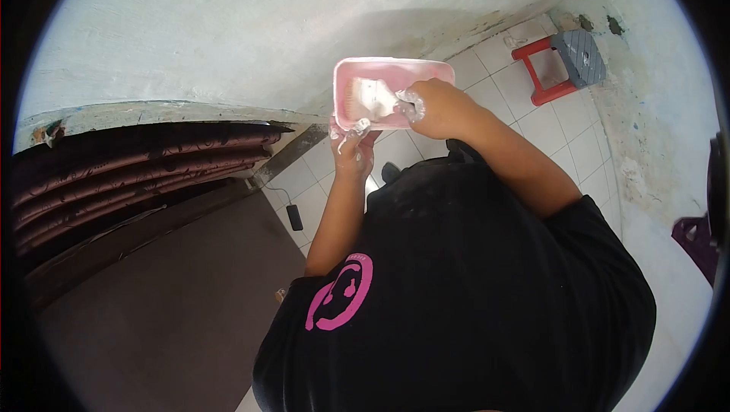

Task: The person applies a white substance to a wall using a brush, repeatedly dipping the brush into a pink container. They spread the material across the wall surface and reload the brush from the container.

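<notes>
A pink rectangular tray [422, 71] is held up in front of the wall, its inside smeared with white paint. My left hand [354, 147], spotted with white, grips the tray's lower left corner, with the thumb over the rim. My right hand [435, 110] is closed around the handle of a wide paintbrush [374, 98], and its knuckles carry white smears. The brush lies inside the tray, with its pale bristles pointing left and white paint over its body.
A grey and red stool [582, 58] lies tipped on the tiled floor [494, 100] at the upper right. Patchy walls [228, 39] run behind the tray and along the right. Dark patterned curtains [137, 165], a brown surface [175, 298] and a black phone-like object [294, 217] are at the left.
</notes>
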`<action>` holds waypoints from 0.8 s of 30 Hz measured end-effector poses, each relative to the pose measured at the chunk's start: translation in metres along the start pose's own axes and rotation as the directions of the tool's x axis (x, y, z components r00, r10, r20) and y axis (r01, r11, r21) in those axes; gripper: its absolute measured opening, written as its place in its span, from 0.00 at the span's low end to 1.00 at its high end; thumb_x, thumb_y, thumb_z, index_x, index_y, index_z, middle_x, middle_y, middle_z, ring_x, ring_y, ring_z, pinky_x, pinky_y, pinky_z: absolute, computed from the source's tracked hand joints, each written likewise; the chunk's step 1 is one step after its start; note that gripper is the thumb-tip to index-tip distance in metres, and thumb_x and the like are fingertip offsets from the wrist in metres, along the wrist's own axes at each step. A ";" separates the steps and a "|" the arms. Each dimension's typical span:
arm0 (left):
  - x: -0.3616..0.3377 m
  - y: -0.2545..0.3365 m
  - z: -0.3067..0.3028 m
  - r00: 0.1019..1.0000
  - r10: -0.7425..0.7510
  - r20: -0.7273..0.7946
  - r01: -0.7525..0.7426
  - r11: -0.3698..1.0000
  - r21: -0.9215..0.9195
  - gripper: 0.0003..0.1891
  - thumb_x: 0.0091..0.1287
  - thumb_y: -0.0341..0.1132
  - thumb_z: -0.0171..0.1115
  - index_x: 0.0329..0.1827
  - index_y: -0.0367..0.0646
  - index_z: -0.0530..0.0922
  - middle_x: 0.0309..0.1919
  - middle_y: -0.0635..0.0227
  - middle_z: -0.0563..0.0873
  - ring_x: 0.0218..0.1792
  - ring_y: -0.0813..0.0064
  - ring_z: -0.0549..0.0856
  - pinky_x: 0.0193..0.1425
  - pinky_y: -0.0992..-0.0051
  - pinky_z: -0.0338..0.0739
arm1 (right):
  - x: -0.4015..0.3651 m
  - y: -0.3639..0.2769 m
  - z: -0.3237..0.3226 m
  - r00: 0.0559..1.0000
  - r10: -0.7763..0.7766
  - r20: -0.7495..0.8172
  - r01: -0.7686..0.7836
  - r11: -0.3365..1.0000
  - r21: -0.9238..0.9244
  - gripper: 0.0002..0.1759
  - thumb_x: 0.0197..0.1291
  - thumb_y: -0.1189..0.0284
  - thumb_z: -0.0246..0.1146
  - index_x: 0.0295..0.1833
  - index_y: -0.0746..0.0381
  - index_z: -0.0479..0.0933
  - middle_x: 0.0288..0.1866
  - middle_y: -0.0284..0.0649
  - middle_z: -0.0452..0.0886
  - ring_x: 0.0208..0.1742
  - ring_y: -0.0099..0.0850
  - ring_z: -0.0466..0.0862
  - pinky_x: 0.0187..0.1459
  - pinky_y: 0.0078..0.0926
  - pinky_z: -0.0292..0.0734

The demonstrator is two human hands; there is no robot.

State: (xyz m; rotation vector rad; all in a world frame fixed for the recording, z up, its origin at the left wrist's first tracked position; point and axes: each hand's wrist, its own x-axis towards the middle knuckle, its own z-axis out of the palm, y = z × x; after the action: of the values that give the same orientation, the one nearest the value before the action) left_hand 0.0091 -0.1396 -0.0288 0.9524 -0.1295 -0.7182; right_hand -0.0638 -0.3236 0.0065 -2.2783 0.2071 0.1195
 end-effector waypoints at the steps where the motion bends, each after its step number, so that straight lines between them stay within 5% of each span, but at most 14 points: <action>1: -0.003 0.002 -0.001 1.000 0.008 -0.018 -0.008 0.999 -0.039 0.32 0.54 0.28 0.60 0.64 0.43 0.60 0.56 0.57 0.73 0.57 0.60 0.78 0.60 0.56 0.77 | -0.008 -0.009 -0.014 0.996 0.089 0.009 -0.088 0.993 -0.077 0.15 0.61 0.65 0.56 0.42 0.66 0.79 0.37 0.51 0.82 0.34 0.47 0.81 0.39 0.42 0.76; 6: -0.006 0.006 -0.001 0.995 0.089 -0.049 -0.091 0.995 -0.043 0.29 0.55 0.27 0.59 0.61 0.41 0.61 0.53 0.57 0.75 0.55 0.61 0.79 0.60 0.56 0.77 | -0.034 -0.010 -0.054 0.966 0.249 0.066 -0.217 0.923 -0.317 0.14 0.60 0.66 0.58 0.44 0.66 0.78 0.39 0.52 0.81 0.41 0.50 0.80 0.43 0.43 0.75; 9: -0.003 0.008 0.004 0.992 0.105 -0.063 -0.107 0.993 -0.040 0.29 0.55 0.28 0.60 0.61 0.40 0.61 0.53 0.57 0.75 0.55 0.61 0.79 0.59 0.57 0.78 | -0.062 -0.005 -0.076 0.989 0.136 -0.056 -0.144 0.974 -0.174 0.16 0.60 0.70 0.58 0.52 0.65 0.76 0.43 0.52 0.81 0.46 0.47 0.81 0.47 0.39 0.75; 11: -0.002 0.009 0.002 0.990 0.134 -0.052 -0.135 0.991 -0.016 0.29 0.55 0.27 0.60 0.60 0.40 0.61 0.53 0.57 0.75 0.55 0.62 0.79 0.58 0.59 0.78 | -0.077 -0.012 -0.097 0.993 0.074 -0.089 -0.062 0.989 0.135 0.19 0.60 0.74 0.57 0.58 0.64 0.73 0.48 0.52 0.81 0.49 0.43 0.82 0.49 0.34 0.75; 15: -0.002 0.012 0.003 0.992 0.113 -0.051 -0.114 0.993 -0.006 0.29 0.56 0.26 0.61 0.60 0.41 0.61 0.53 0.58 0.75 0.54 0.63 0.80 0.57 0.60 0.79 | -0.078 -0.017 -0.096 0.992 -0.007 -0.129 0.039 0.969 0.245 0.19 0.60 0.77 0.57 0.58 0.65 0.73 0.52 0.52 0.80 0.51 0.40 0.82 0.50 0.31 0.74; 18: 0.001 0.010 0.004 0.992 0.120 -0.025 -0.120 0.993 -0.001 0.29 0.56 0.26 0.61 0.61 0.41 0.61 0.53 0.59 0.74 0.53 0.64 0.80 0.57 0.61 0.80 | -0.056 -0.022 -0.065 0.958 -0.160 -0.239 0.202 0.966 0.163 0.17 0.57 0.75 0.57 0.53 0.65 0.74 0.41 0.54 0.81 0.42 0.50 0.82 0.45 0.39 0.76; 20: 0.001 0.011 0.003 0.992 0.127 -0.004 -0.126 0.992 0.030 0.29 0.57 0.26 0.62 0.61 0.41 0.60 0.53 0.59 0.74 0.53 0.64 0.80 0.56 0.63 0.80 | -0.044 -0.039 -0.054 0.994 -0.031 -0.109 0.036 0.998 0.044 0.14 0.57 0.75 0.58 0.49 0.63 0.78 0.36 0.52 0.81 0.39 0.50 0.81 0.41 0.38 0.76; 24: -0.001 0.014 0.004 0.991 0.136 -0.016 -0.136 0.990 0.042 0.30 0.57 0.27 0.62 0.62 0.41 0.60 0.53 0.59 0.74 0.53 0.64 0.80 0.56 0.63 0.80 | -0.036 -0.033 -0.046 0.995 0.029 -0.098 -0.040 0.992 -0.116 0.08 0.54 0.74 0.58 0.38 0.63 0.79 0.30 0.52 0.79 0.34 0.53 0.78 0.38 0.44 0.74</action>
State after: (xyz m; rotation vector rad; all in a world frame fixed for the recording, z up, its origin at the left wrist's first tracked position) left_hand 0.0140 -0.1364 -0.0152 0.9789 -0.1913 -0.5825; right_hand -0.0924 -0.3331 0.0666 -2.4016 0.2971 0.0403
